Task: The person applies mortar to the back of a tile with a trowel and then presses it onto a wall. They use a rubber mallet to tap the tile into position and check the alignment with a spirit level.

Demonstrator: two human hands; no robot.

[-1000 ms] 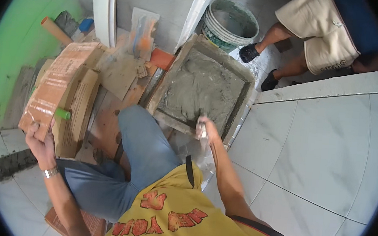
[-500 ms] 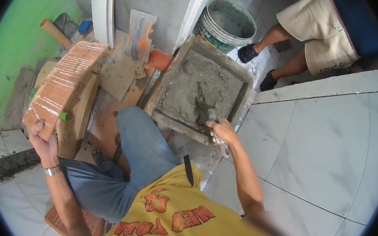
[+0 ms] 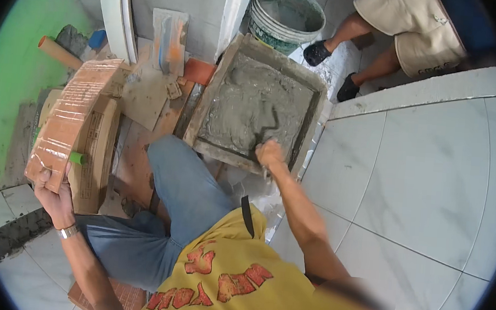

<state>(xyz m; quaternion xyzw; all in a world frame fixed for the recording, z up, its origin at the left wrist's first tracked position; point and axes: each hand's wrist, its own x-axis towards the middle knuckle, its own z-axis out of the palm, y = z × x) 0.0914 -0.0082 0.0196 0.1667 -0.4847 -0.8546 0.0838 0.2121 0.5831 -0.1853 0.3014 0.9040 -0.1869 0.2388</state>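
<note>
Green wall curving up the far left, white marbled tiles filling the right, and between them it's busy! Over on the left, one brown strip stands out, its long axis slanting from lower left to upper right, top end leaning toward the white panels. It rises directly above the left hand, fingers and thumb pinching its lower end. Just behind, cardboard boxing and one green tube; down at the lower left, another brown piece lies flat. Across to the centre: one square tray, grey mortar spread inside. At its near edge the right hand closes round a tool, handle poking out below, working end unclear. Upper right, one bucket, then one person's legs, two dark shoes.
</note>
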